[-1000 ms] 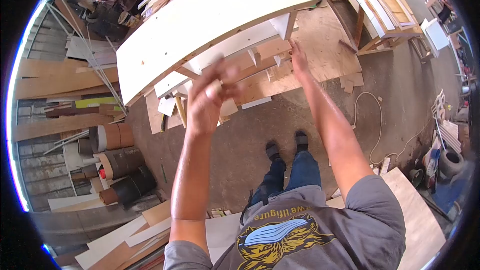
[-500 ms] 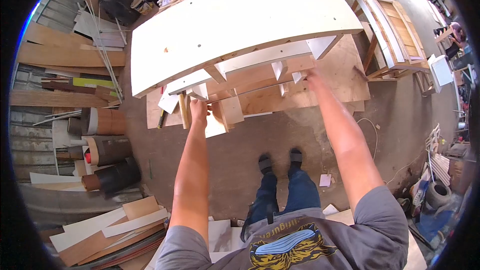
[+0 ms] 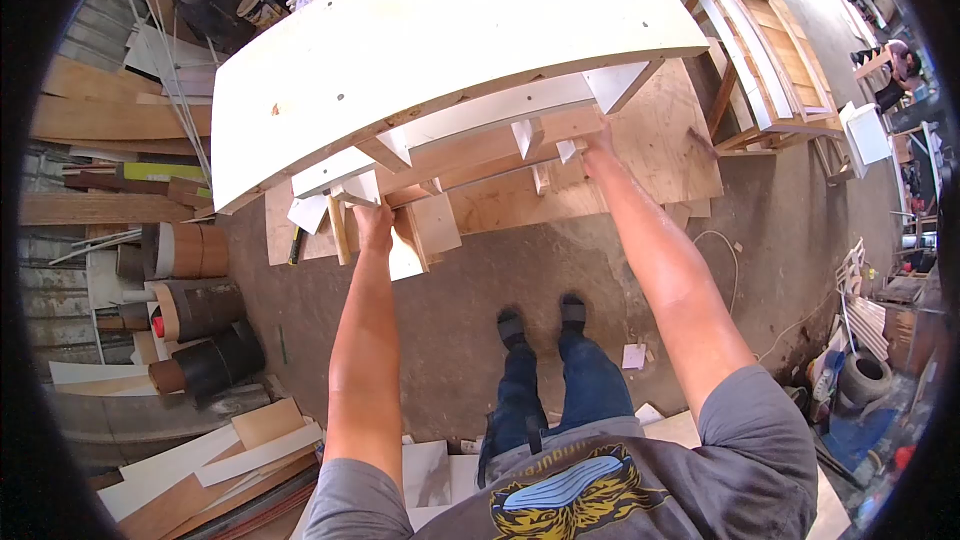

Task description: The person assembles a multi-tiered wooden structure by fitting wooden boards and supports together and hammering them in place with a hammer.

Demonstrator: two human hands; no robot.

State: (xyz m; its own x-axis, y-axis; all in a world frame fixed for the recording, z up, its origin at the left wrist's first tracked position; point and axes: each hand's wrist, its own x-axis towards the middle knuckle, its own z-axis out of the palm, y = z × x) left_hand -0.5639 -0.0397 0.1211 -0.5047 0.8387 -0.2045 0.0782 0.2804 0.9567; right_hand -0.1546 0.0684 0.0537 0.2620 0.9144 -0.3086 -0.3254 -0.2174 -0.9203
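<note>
A large white-topped wooden panel (image 3: 450,25) stands in front of me, with a bare wood edge facing me. Under it sits a long wooden frame (image 3: 470,153) with white faces and short blocks sticking out. My left hand (image 3: 374,225) is closed at the frame's left end, beside a hammer's wooden handle (image 3: 339,230). My right hand (image 3: 597,148) grips near the frame's right end, by a small white block (image 3: 570,150). Fingertips of both hands are partly hidden. Just right of my left hand is a light wood piece (image 3: 435,225).
A plywood sheet (image 3: 660,155) lies beneath the work. At right stands a wooden frame on legs (image 3: 775,50). Boards (image 3: 120,115) and dark rolls (image 3: 210,360) line the left; offcuts (image 3: 220,460) lie at lower left. Another person (image 3: 893,70) sits far right.
The whole view has shifted, so the panel and frame appear further left. Both hands stay at the frame's ends, with little visible movement against the panel.
</note>
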